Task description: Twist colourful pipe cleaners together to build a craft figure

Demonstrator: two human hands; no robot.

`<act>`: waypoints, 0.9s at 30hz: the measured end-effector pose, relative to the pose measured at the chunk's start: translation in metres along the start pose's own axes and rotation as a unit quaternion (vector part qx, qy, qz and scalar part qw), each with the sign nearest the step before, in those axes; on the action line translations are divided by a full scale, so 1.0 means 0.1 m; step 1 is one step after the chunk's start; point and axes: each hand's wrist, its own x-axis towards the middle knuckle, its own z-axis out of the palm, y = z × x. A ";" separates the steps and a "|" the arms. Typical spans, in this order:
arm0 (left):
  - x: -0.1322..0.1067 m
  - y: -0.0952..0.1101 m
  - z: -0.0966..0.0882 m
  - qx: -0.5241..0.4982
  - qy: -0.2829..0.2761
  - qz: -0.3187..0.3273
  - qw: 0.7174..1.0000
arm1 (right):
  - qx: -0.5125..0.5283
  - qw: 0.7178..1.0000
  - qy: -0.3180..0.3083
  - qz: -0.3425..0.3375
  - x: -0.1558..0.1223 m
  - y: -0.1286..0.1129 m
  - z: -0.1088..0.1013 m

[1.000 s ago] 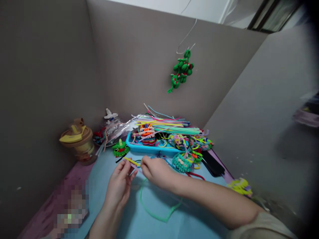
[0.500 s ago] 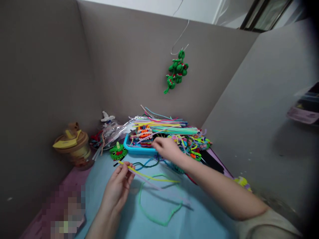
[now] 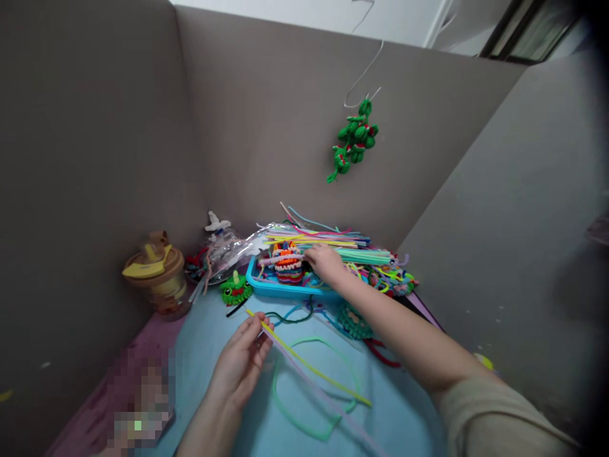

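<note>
My left hand (image 3: 245, 358) is closed in a pinch over the blue table cover. It holds a yellow pipe cleaner (image 3: 323, 376) and a pale lilac pipe cleaner (image 3: 316, 388) together near one end, their long ends slanting down to the right. Beneath them lies a mint-green pipe cleaner loop (image 3: 304, 433). Over the blue tray (image 3: 271, 289), my right hand (image 3: 324, 263) has its fingers closed at the end of another lilac strand (image 3: 288, 258), which crosses an orange striped pipe-cleaner piece (image 3: 289, 273). Its fingertips are partly hidden.
Behind the tray lies a pile of coloured pipe cleaners (image 3: 366, 255). A green pipe-cleaner figure (image 3: 236, 291) sits left of the tray, and a lidded cup (image 3: 164, 279) stands farther left. A green cluster (image 3: 354, 138) hangs before the grey partition (image 3: 266, 114).
My right hand has moved deeper over the tray, and the lilac strand at its fingers has shifted. The left hand keeps its pipe cleaners, which now hang lower. The view has turned slightly left.
</note>
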 end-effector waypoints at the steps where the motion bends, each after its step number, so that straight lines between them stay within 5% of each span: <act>1: 0.00 -0.01 -0.01 0.002 -0.001 -0.004 1.000 | 0.008 1.000 0.011 -0.022 -0.05 -0.13 -0.07; 5: 0.02 -0.02 -0.04 0.009 -0.025 -0.010 1.000 | 0.093 0.968 0.116 -0.205 -0.40 -0.77 -0.45; 8: 0.02 0.00 -0.05 0.010 -0.057 0.004 0.998 | 0.087 0.964 0.060 -0.245 -0.67 -1.05 -0.66; 10: 0.02 0.03 -0.04 0.009 -0.061 0.014 0.998 | 0.116 0.970 0.007 -0.212 -0.82 -1.05 -0.67; 15: -0.01 0.04 -0.02 0.008 -0.022 0.030 0.999 | 0.258 0.957 -0.104 -0.083 -1.14 -0.70 -0.39; 18: -0.03 0.01 0.00 0.013 -0.032 0.015 0.999 | 0.218 0.971 -0.098 -0.019 -1.17 -0.41 -0.31; 21: -0.04 -0.01 0.00 0.016 -0.038 -0.003 0.999 | 0.087 0.994 -0.044 0.055 -0.97 -0.10 -0.35; 27: -0.03 0.01 -0.01 0.003 -0.022 -0.004 1.000 | -0.038 0.993 -0.076 0.084 -0.19 0.37 -0.29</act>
